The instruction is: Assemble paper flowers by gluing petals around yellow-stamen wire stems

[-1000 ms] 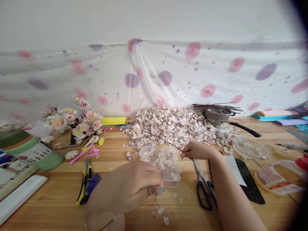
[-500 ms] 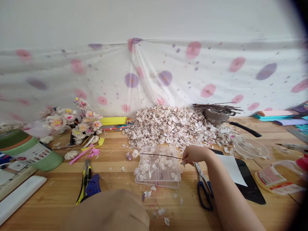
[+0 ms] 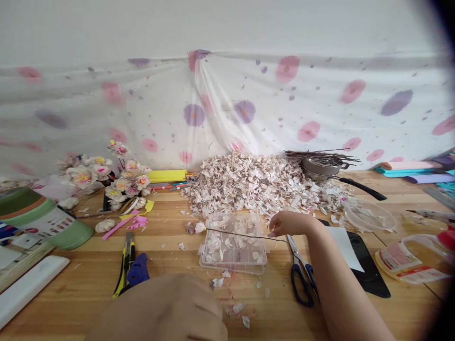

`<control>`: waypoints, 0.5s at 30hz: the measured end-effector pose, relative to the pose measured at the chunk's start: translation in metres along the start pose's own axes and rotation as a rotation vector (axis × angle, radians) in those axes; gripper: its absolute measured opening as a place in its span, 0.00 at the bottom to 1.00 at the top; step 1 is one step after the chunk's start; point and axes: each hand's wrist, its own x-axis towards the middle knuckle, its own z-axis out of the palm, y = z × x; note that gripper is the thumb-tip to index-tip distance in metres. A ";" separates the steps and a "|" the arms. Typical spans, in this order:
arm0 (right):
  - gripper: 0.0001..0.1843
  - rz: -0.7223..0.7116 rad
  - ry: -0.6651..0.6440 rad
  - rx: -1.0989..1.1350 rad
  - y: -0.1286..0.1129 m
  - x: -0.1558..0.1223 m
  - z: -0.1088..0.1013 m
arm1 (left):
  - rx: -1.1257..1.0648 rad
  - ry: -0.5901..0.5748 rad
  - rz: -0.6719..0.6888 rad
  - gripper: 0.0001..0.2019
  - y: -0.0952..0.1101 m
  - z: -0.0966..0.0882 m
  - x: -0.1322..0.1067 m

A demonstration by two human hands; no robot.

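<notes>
A thin twig (image 3: 241,235) with a small white petal bloom (image 3: 200,227) on its left end lies across the clear plastic compartment box (image 3: 232,267), which has loose pale petals in it. My right hand (image 3: 289,222) hovers just above the twig's right end, fingers loosely bent and apart from it. Below that hand, scissors (image 3: 300,274) with dark blue handles lie on the table. My left hand (image 3: 167,312) fills the bottom of the view close to the camera, its back and knuckles showing and its fingers hidden. A garlic-like bulb (image 3: 190,228) sits beside the bloom.
A large heap of dry petals (image 3: 245,184) stands behind the box. Left are finished flowers (image 3: 124,182), a green tub (image 3: 64,225) and a yellow cutter (image 3: 126,263). Right are a pan of twigs (image 3: 322,166), a black tray (image 3: 373,270) and a glue bottle (image 3: 412,260).
My right hand has let go of the twig, whose right end now lies lower, over the box's edge. My left hand has shifted slightly upward, showing more knuckles.
</notes>
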 end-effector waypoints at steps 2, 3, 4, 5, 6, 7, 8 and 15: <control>0.12 -0.010 0.095 0.028 -0.002 -0.008 -0.004 | -0.093 -0.097 0.041 0.25 -0.002 0.000 0.004; 0.12 -0.016 0.148 0.048 -0.003 -0.012 -0.007 | -0.104 -0.116 0.051 0.24 -0.003 -0.002 0.006; 0.12 -0.022 0.205 0.074 -0.005 -0.018 -0.010 | -0.089 -0.126 0.033 0.23 -0.003 -0.006 0.008; 0.15 -0.026 0.261 0.103 -0.008 -0.023 -0.013 | -0.068 -0.127 0.010 0.22 -0.003 -0.009 0.010; 0.18 -0.025 0.316 0.129 -0.011 -0.029 -0.015 | -0.043 -0.117 -0.020 0.20 -0.003 -0.012 0.012; 0.20 -0.034 0.369 0.171 -0.015 -0.034 -0.016 | -0.013 -0.093 -0.067 0.18 -0.003 -0.015 0.014; 0.22 -0.062 0.420 0.241 -0.020 -0.040 -0.017 | 0.012 -0.047 -0.124 0.17 -0.003 -0.016 0.016; 0.17 -0.646 0.308 1.099 -0.062 -0.063 0.002 | 0.033 0.265 -0.419 0.10 -0.026 0.006 0.040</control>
